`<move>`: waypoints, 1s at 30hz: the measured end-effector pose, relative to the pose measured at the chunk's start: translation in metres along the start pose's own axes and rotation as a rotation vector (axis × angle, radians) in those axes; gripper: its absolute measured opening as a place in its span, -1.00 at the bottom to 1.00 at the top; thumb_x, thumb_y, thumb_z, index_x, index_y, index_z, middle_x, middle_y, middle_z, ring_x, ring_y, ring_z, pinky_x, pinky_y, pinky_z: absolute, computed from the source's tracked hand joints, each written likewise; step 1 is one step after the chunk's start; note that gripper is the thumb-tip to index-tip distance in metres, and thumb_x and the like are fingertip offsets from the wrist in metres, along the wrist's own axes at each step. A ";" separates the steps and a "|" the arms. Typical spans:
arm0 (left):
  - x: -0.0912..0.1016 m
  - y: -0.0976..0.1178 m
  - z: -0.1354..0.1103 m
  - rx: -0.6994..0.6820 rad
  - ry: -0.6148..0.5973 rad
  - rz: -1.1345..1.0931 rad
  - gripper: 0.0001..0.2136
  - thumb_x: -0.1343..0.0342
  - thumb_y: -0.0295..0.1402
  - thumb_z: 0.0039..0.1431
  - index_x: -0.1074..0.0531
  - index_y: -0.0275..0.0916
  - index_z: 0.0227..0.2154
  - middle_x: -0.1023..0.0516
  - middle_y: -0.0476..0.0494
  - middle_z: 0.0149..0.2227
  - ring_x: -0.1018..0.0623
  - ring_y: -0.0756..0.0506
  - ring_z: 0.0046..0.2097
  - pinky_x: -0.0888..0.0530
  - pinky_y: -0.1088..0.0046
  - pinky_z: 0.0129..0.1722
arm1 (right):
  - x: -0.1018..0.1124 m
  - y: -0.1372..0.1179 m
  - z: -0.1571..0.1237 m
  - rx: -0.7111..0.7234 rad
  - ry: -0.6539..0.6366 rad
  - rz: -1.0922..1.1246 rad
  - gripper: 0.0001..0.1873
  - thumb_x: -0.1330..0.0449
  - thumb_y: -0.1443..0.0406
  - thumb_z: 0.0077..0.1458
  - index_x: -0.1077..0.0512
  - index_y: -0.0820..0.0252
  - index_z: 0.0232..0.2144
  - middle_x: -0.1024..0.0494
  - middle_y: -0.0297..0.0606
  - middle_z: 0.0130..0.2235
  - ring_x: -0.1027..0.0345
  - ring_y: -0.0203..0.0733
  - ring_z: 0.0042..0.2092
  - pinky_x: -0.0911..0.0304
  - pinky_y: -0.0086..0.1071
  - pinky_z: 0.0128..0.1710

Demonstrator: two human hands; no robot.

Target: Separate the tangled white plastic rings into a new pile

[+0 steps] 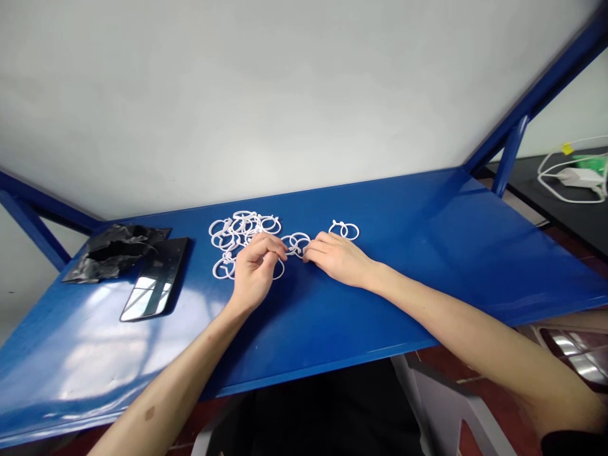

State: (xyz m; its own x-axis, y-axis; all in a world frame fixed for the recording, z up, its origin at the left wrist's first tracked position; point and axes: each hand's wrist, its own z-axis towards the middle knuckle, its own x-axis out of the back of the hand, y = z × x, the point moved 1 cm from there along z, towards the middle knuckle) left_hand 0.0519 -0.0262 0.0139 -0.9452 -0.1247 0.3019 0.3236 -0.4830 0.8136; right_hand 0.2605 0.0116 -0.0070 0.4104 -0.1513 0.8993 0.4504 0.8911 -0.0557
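Observation:
White open plastic rings with small knobbed ends lie in a loose pile [242,228] on the blue table. My left hand [255,269] is at the pile's right front side, thumb and fingertips pinched together. A white ring [283,271] shows beside its fingers, partly hidden behind the hand. My right hand [339,258] lies low over the table, its bent fingers closed at the edge of a linked pair of white rings [300,240]. Those rings sit between my two hands. Another linked pair of rings [350,231] lies just beyond my right hand.
A dark phone [154,278] and a crumpled black plastic bag [114,250] lie on the left of the blue table [403,215]. A pale wall stands behind, with blue frame bars at both sides. A white charger and cable [577,177] rest on a dark surface at right.

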 end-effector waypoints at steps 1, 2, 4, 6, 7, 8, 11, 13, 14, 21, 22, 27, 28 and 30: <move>0.000 0.000 0.000 -0.007 -0.001 0.032 -0.77 -0.02 -0.50 0.15 -0.47 -0.17 -0.55 -0.54 -0.03 -0.39 -0.50 -0.06 -0.24 -0.41 0.31 -0.10 | 0.001 0.000 0.000 0.005 0.011 0.003 -0.79 -0.08 0.44 0.35 -0.53 0.24 -0.16 -0.63 -0.19 -0.17 -0.34 -0.11 -0.16 -0.32 -0.24 -0.19; 0.000 -0.001 0.000 -0.016 -0.002 0.061 -0.78 -0.02 -0.50 0.15 -0.47 -0.17 -0.54 -0.54 -0.03 -0.38 -0.50 -0.06 -0.24 -0.41 0.31 -0.10 | 0.001 0.000 0.000 0.009 0.025 0.007 -0.79 -0.08 0.44 0.35 -0.53 0.24 -0.16 -0.63 -0.19 -0.18 -0.33 -0.11 -0.17 -0.31 -0.24 -0.18; -0.001 -0.002 -0.001 -0.036 -0.001 0.104 -0.80 -0.04 -0.51 0.16 -0.46 -0.17 -0.52 -0.54 -0.03 -0.37 -0.50 -0.06 -0.23 -0.41 0.31 -0.10 | 0.004 0.000 0.000 0.017 0.055 0.015 -0.78 -0.07 0.44 0.36 -0.53 0.24 -0.17 -0.63 -0.18 -0.18 -0.33 -0.11 -0.17 -0.31 -0.24 -0.18; -0.002 -0.002 -0.002 -0.058 -0.001 0.141 -0.85 -0.07 -0.51 0.16 -0.43 -0.18 -0.48 -0.54 -0.03 -0.35 -0.51 -0.06 -0.22 -0.42 0.31 -0.11 | 0.008 -0.001 -0.001 0.025 0.078 0.022 -0.77 -0.05 0.44 0.36 -0.52 0.24 -0.17 -0.64 -0.18 -0.16 -0.34 -0.11 -0.17 -0.32 -0.24 -0.18; -0.003 -0.003 -0.002 -0.069 0.003 0.169 -0.88 -0.09 -0.51 0.17 -0.41 -0.18 -0.45 -0.54 -0.03 -0.33 -0.51 -0.06 -0.22 -0.43 0.32 -0.12 | 0.010 -0.002 -0.001 0.028 0.088 0.025 -0.77 -0.05 0.43 0.36 -0.52 0.23 -0.17 -0.64 -0.18 -0.16 -0.34 -0.11 -0.17 -0.32 -0.24 -0.18; -0.005 -0.003 -0.003 -0.079 0.010 0.208 -0.90 -0.11 -0.50 0.18 -0.39 -0.18 -0.42 -0.53 -0.03 -0.32 -0.51 -0.06 -0.22 -0.43 0.33 -0.14 | 0.011 -0.002 -0.001 0.032 0.098 0.028 -0.77 -0.04 0.43 0.36 -0.52 0.23 -0.18 -0.64 -0.17 -0.16 -0.35 -0.11 -0.17 -0.33 -0.23 -0.18; -0.008 -0.004 -0.004 -0.101 0.020 0.373 -0.90 -0.19 -0.45 0.18 -0.42 -0.18 -0.25 -0.54 -0.08 -0.22 -0.49 -0.07 -0.21 -0.45 0.35 -0.19 | 0.015 -0.004 -0.001 0.048 0.136 0.034 -0.76 -0.04 0.43 0.37 -0.52 0.24 -0.19 -0.64 -0.17 -0.17 -0.37 -0.11 -0.17 -0.35 -0.23 -0.19; -0.009 -0.005 -0.005 -0.102 -0.017 0.460 -0.79 -0.20 -0.42 0.21 -0.44 -0.19 -0.09 -0.56 -0.12 -0.13 -0.49 -0.09 -0.17 -0.47 0.33 -0.17 | 0.016 -0.005 -0.001 0.060 0.169 0.036 -0.76 -0.04 0.42 0.37 -0.53 0.25 -0.19 -0.64 -0.18 -0.17 -0.38 -0.12 -0.18 -0.37 -0.24 -0.19; -0.010 -0.006 -0.005 -0.104 -0.046 0.488 -0.76 -0.19 -0.40 0.24 -0.45 -0.18 -0.04 -0.57 -0.14 -0.10 -0.49 -0.11 -0.14 -0.48 0.32 -0.13 | 0.017 -0.005 0.000 0.064 0.183 0.036 -0.76 -0.05 0.42 0.37 -0.53 0.25 -0.19 -0.65 -0.19 -0.18 -0.39 -0.12 -0.18 -0.38 -0.24 -0.20; -0.007 -0.009 -0.004 -0.087 -0.117 0.509 -0.84 -0.11 -0.35 0.36 -0.52 -0.16 -0.07 -0.63 -0.10 -0.13 -0.50 -0.14 -0.09 -0.47 0.28 -0.04 | 0.017 -0.006 -0.001 0.059 0.227 0.088 -0.77 -0.06 0.43 0.37 -0.53 0.21 -0.18 -0.67 -0.23 -0.17 -0.44 -0.14 -0.17 -0.43 -0.23 -0.20; -0.007 -0.010 -0.004 -0.074 -0.117 0.501 -0.83 -0.11 -0.34 0.36 -0.52 -0.17 -0.06 -0.64 -0.11 -0.13 -0.51 -0.13 -0.10 -0.48 0.29 -0.05 | 0.017 -0.006 -0.001 0.053 0.228 0.103 -0.78 -0.06 0.42 0.37 -0.52 0.20 -0.17 -0.67 -0.23 -0.16 -0.45 -0.14 -0.16 -0.44 -0.23 -0.19; -0.006 -0.010 -0.002 -0.057 -0.113 0.452 -0.85 -0.10 -0.35 0.36 -0.55 -0.17 -0.10 -0.63 -0.10 -0.20 -0.54 -0.11 -0.16 -0.50 0.32 -0.11 | 0.019 -0.006 -0.002 -0.072 0.266 0.191 -0.73 -0.06 0.41 0.33 -0.45 0.17 0.01 -0.60 -0.14 -0.04 -0.47 -0.09 -0.05 -0.47 -0.13 -0.06; -0.006 -0.009 -0.002 -0.067 -0.112 0.444 -0.85 -0.10 -0.35 0.37 -0.55 -0.17 -0.11 -0.63 -0.09 -0.21 -0.54 -0.11 -0.15 -0.50 0.32 -0.11 | 0.019 -0.005 -0.002 -0.110 0.276 0.202 -0.67 -0.05 0.43 0.32 -0.42 0.16 0.06 -0.57 -0.12 0.01 -0.45 -0.06 0.01 -0.46 -0.08 -0.01; -0.007 -0.008 -0.003 -0.109 -0.122 0.430 -0.85 -0.09 -0.37 0.37 -0.55 -0.16 -0.11 -0.63 -0.08 -0.21 -0.52 -0.10 -0.16 -0.49 0.32 -0.10 | 0.017 -0.002 -0.002 -0.161 0.275 0.214 -0.55 -0.02 0.47 0.29 -0.35 0.14 0.17 -0.50 -0.08 0.13 -0.38 -0.02 0.13 -0.41 0.01 0.10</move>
State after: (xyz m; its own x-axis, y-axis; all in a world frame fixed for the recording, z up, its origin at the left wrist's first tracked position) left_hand 0.0559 -0.0241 0.0044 -0.7120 -0.2338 0.6622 0.6723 -0.4992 0.5466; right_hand 0.2677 0.0068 0.0075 0.6965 -0.0979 0.7109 0.4410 0.8399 -0.3165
